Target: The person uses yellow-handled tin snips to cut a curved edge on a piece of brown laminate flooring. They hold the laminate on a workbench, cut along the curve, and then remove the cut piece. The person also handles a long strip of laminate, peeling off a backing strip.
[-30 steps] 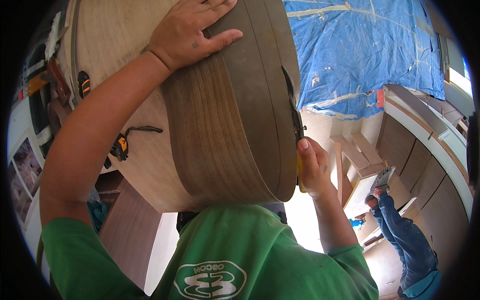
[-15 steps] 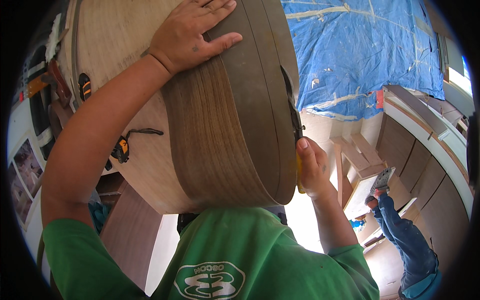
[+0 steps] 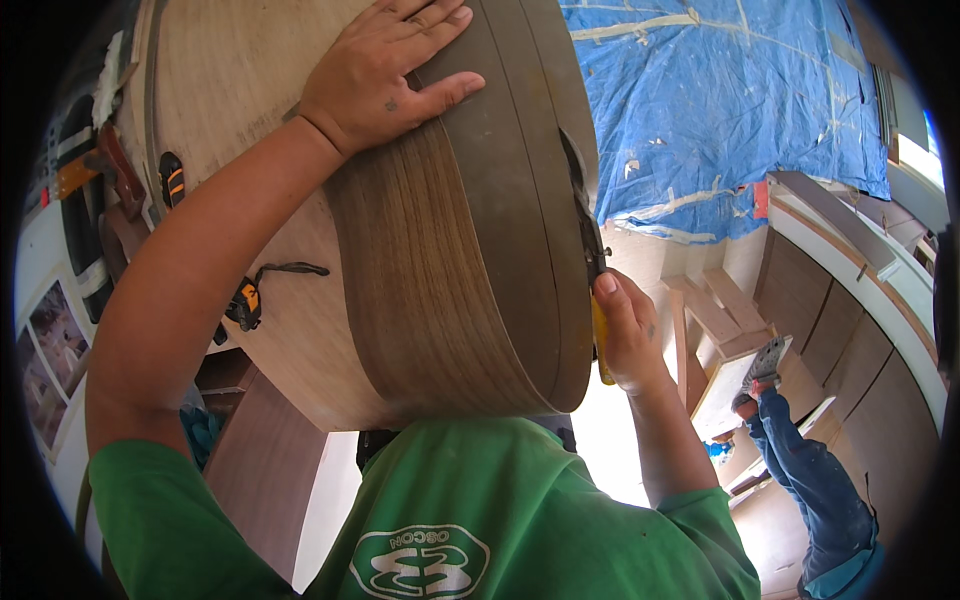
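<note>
A curled sheet (image 3: 415, 265) with a brown wood-grain face bends up off a pale plywood board, showing its plain grey-brown back (image 3: 500, 170), which carries long thin lines. My left hand (image 3: 385, 80) lies flat on the sheet near the top, fingers stretched out and thumb apart. At the sheet's right edge, my right hand (image 3: 630, 335) is closed round the yellow handles of dark metal snips (image 3: 585, 205). The snips' blades lie along the edge strip, pointing away from me; part of them is hidden by the sheet.
A tape measure (image 3: 243, 303) and a utility knife (image 3: 171, 178) lie on the plywood board (image 3: 240, 60) at left, near a wooden-handled saw (image 3: 122, 172). Blue tarpaulin (image 3: 720, 110) covers the far right. A person in blue trousers (image 3: 800, 460) stands by a wooden step (image 3: 715, 310).
</note>
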The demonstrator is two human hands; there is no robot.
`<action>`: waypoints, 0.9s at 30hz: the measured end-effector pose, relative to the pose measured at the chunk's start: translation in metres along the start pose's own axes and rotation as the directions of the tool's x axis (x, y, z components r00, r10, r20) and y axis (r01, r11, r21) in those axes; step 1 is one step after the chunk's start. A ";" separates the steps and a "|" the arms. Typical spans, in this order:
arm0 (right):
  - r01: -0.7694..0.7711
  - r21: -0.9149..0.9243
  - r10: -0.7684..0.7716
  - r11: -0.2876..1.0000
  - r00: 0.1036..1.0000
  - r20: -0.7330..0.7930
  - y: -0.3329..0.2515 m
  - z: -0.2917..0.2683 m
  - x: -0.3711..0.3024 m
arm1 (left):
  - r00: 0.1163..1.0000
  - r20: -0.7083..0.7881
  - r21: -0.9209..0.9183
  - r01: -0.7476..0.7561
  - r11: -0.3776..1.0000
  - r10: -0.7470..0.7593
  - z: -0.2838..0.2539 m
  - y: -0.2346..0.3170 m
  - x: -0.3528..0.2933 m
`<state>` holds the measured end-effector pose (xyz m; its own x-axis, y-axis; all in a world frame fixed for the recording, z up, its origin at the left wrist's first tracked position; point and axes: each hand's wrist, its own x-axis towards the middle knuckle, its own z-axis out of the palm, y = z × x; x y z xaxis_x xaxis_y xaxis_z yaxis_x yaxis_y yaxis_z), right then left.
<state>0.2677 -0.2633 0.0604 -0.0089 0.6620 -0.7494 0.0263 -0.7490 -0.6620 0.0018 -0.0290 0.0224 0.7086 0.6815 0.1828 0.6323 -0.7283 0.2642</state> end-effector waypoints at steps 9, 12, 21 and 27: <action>0.012 -0.020 -0.012 1.000 1.000 -0.010 0.003 0.000 0.000 | 1.000 0.009 0.002 0.002 1.000 -0.002 -0.001 0.001 0.001; 0.016 0.003 -0.016 1.000 1.000 0.004 0.002 -0.001 0.004 | 1.000 0.004 -0.002 0.006 1.000 -0.006 -0.002 0.001 0.001; 0.043 -0.068 -0.044 0.997 0.999 -0.009 0.001 0.002 0.004 | 1.000 -0.015 -0.014 0.004 1.000 -0.004 0.000 0.000 -0.001; 0.010 0.018 -0.010 1.000 1.000 0.006 0.001 0.001 0.007 | 1.000 0.005 -0.006 0.014 1.000 -0.014 0.000 0.000 -0.001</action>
<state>0.2667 -0.2593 0.0547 -0.0149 0.6696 -0.7426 0.0078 -0.7426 -0.6697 0.0011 -0.0296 0.0227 0.7014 0.6911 0.1746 0.6402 -0.7184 0.2719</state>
